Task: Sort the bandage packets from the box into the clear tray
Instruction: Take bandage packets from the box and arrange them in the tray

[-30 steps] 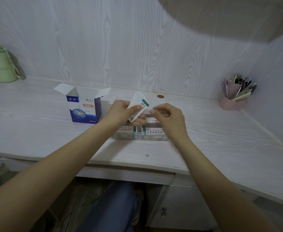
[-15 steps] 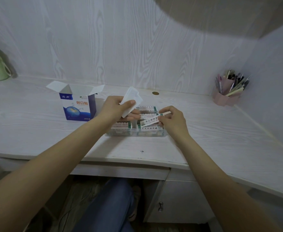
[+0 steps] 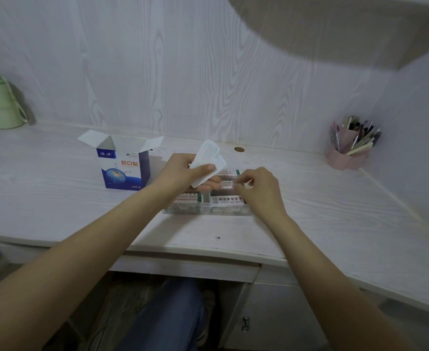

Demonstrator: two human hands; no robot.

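The clear tray (image 3: 208, 210) is seen at the desk's (image 3: 335, 224) near edge, packets filed inside. A packet (image 3: 227, 184) is pinched by the right hand (image 3: 259, 191) over it. A thin stack of packets (image 3: 208, 162) is gripped by the left hand (image 3: 183, 173). Judged light, limp, slippery; best pinched at the edges. The open box (image 3: 123, 168) stands behind.
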